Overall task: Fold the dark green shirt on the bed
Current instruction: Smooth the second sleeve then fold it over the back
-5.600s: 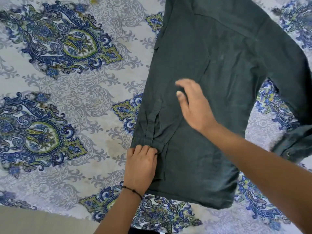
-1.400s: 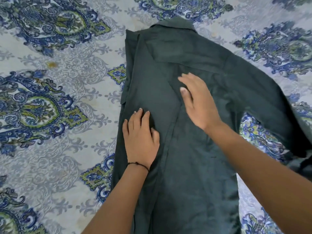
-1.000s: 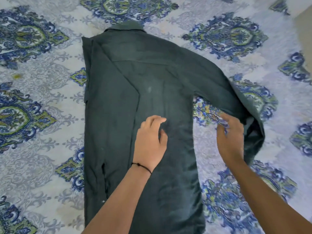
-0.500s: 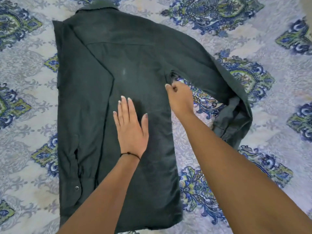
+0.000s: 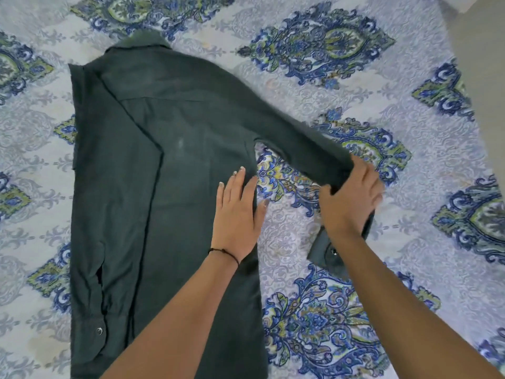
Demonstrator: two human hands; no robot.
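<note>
The dark green shirt is spread flat on the patterned bed, its collar pointed to 12 o'clock and its 9 o'clock side already folded inward. The left hand is pressed flat, fingers straight, on the shirt's 3 o'clock edge. At 3 o'clock from it, the sleeve is gripped by the curled right hand, with the cuff trailing toward 6 o'clock.

Open bedsheet flanks the shirt on both sides; outstretched sleeve, gripped by the right hand, crosses the right-hand stretch.
</note>
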